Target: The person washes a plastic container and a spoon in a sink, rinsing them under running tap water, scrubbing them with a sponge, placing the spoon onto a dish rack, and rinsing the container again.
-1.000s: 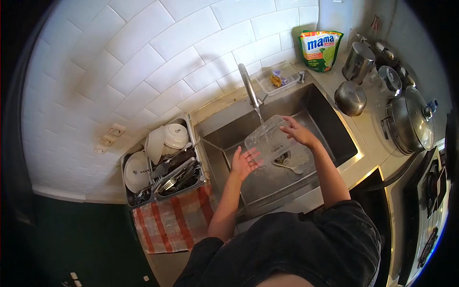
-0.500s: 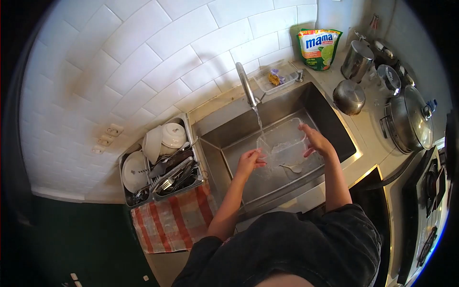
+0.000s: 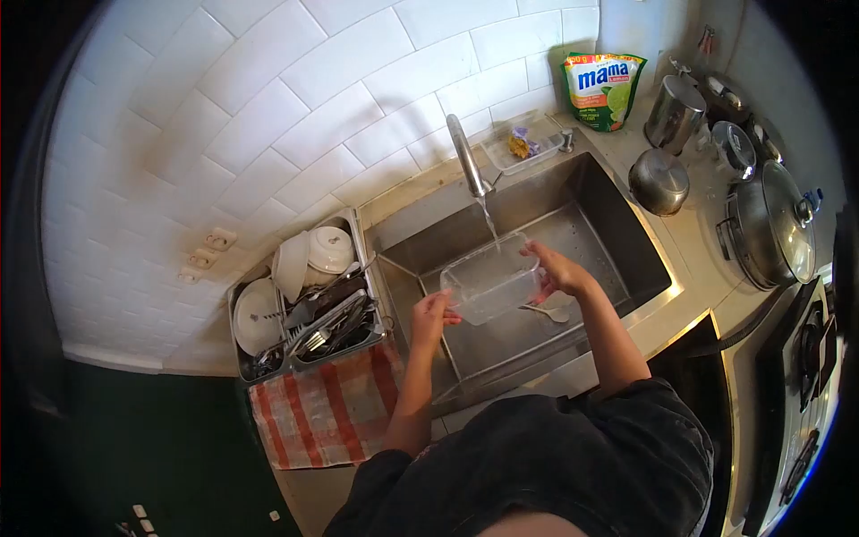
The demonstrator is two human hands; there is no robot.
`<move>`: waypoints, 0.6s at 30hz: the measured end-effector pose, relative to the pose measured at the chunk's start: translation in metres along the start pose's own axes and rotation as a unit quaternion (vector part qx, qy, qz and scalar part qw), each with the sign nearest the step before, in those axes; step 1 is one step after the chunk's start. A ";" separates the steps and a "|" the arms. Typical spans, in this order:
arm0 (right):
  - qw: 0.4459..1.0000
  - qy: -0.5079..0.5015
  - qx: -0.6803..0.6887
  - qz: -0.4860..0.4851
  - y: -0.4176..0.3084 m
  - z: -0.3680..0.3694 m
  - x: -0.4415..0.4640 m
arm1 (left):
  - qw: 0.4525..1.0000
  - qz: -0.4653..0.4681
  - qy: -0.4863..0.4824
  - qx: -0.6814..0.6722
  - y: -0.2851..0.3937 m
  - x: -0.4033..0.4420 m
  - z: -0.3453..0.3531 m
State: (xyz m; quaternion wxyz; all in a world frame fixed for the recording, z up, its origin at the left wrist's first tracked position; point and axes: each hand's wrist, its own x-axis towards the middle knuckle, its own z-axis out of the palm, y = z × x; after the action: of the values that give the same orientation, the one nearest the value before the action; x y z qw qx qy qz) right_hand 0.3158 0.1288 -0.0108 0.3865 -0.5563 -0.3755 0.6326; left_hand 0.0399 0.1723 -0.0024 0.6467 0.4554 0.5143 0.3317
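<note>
Clear plastic box (image 3: 492, 286), one, held above the floor of the metal sink (image 3: 617, 246), near its middle, between both hands. Left hand (image 3: 432, 313): fingers and thumb clamped on the box's left end. Right hand (image 3: 557, 271): thumb and fingers spread around the right end, clamped on it as well. Long axis of the box: from hand to hand, roughly parallel to the sink's front edge; to the right of the left hand, to the left of the right hand, neither hand clearly nearer. Uppermost face: hard to tell through the clear walls. Tap (image 3: 463, 152), at the middle of the sink's back edge, with a stream of water (image 3: 490, 219) dropping to the box's back edge or just behind. Spoon (image 3: 558, 315), pale, on the sink floor just off the box's front right corner, nearer the right hand. Small clear tray (image 3: 537, 161), behind the sink's back edge and right of the tap, bearing something yellow and purple (image 3: 521, 143). Green soap bag (image 3: 601, 94), upright, near the sink's back right corner. Small pot (image 3: 659, 182), apparently upturned, on the counter (image 3: 698, 251) just beside the sink's right edge; large lidded pot (image 3: 765, 224) farther right. Dish rack (image 3: 349, 349), loaded with bowls (image 3: 331, 251) and cutlery (image 3: 318, 340), along the sink's left edge; striped cloth (image 3: 318, 412) at the rack's front edge.
</note>
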 end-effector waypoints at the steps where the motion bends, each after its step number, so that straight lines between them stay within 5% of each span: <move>1: 1.000 -0.007 -0.021 -0.018 -0.001 0.005 0.004 | 1.000 0.004 0.008 -0.003 0.000 -0.001 -0.006; 10: 0.992 -0.077 0.057 0.078 -0.028 0.041 0.010 | 0.995 0.013 0.087 0.038 0.012 -0.013 -0.033; 18: 0.998 -0.048 0.004 -0.032 -0.015 0.022 0.028 | 0.996 0.027 0.054 0.070 0.009 -0.002 -0.027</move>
State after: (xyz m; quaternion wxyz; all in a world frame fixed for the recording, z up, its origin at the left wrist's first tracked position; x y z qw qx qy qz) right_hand 0.2924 0.1593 -0.0066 0.3905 -0.5112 -0.4089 0.6473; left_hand 0.0133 0.1809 0.0050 0.5749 0.4950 0.5579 0.3364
